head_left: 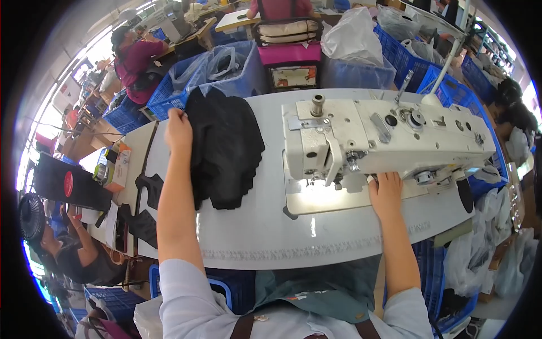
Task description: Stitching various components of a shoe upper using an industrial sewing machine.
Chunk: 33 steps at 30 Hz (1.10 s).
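A pile of black cut fabric pieces lies on the pale table, left of a white sewing machine. My left hand is at the pile's far left edge, its fingers curled closed on the border of the black fabric. Below the machine's arm, my right hand rests on the machine bed, fingers stretched forward and thumb apart. A small pale bit shows by the thumb tip, too small to name. The needle area is lit, and I see no fabric under it.
Several black cut pieces lie on a side surface at left, near an orange-and-white box. Blue crates stand at right, and plastic-lined bins stand beyond the table. A co-worker in dark red sits at the far left.
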{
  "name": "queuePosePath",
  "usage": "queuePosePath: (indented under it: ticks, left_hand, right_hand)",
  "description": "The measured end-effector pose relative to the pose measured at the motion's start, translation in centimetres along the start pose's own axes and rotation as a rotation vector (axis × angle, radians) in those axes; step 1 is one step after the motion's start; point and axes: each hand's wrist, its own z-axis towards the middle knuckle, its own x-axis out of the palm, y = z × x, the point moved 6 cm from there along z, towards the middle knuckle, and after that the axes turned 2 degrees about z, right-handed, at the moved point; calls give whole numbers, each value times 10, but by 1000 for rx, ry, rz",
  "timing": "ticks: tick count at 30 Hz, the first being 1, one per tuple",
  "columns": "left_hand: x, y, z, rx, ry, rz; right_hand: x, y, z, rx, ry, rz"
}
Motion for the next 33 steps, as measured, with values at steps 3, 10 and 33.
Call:
queuePosePath:
  ticks: [3, 10, 33]
  left_hand:
    - [-71, -26, -13, 231, -85, -370]
    - [-224, -72, -161, 225, 189, -761]
    - [-21, -155, -270, 402, 695, -436]
  right_hand:
    - [-10, 3, 1, -63, -13, 103]
    - [-55, 113, -27, -259, 126, 867]
    - [25, 97, -26, 169, 260, 609]
